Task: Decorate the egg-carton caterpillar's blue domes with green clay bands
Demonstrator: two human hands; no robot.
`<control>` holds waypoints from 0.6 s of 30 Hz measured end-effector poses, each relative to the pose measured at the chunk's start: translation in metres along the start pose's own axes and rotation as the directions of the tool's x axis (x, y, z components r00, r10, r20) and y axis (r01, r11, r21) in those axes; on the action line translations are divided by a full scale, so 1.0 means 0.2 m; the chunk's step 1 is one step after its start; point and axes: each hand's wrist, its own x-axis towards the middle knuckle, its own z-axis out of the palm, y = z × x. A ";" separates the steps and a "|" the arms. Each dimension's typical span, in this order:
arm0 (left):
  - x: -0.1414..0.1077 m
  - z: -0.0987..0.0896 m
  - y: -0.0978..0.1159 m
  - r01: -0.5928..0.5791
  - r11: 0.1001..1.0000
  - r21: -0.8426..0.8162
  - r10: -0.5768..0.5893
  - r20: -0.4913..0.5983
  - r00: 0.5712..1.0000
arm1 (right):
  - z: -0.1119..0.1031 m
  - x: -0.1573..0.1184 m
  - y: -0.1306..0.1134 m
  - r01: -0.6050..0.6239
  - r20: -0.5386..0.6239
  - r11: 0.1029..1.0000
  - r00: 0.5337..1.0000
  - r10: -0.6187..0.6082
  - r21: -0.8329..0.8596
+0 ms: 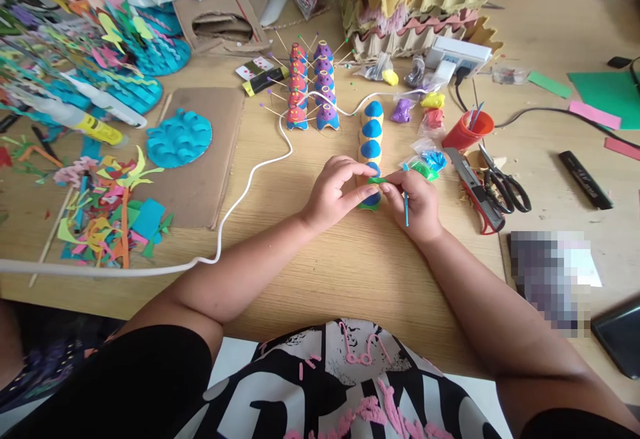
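My left hand [333,191] and my right hand [419,204] meet over the table, each pinching a small piece of green modelling clay [378,180] between thumb and fingertips. A thin blue modelling stick [407,210] is also tucked in the fingers of my right hand, pointing down. Just beneath lies an egg-carton strip [365,152] with blue clay on its bumps and some green at its near end; my hands partly hide it. Packets of green clay [424,170] and blue clay [436,160] lie beside my right hand.
A red strip [297,82] and a purple strip [325,82], pin-studded, stand farther back. A white cable [250,179] crosses the left side. An orange cup [463,134], a box cutter [477,189] and scissors [500,182] lie right. Egg trays [410,42] are stacked behind.
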 end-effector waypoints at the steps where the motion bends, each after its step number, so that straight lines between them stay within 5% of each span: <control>1: 0.00 0.00 0.00 0.008 1.000 -0.009 -0.008 0.010 1.000 | 0.00 0.00 0.00 -0.011 -0.002 1.000 1.000 0.011 0.003; 9: -0.01 0.01 -0.02 0.019 0.998 -0.058 -0.016 0.044 0.999 | -0.02 0.00 -0.01 -0.013 0.052 0.996 0.999 0.008 0.091; 18: 0.00 0.00 0.01 0.121 0.992 -0.026 -0.120 0.012 0.993 | 0.00 0.00 -0.01 -0.026 0.050 1.000 0.998 0.026 0.004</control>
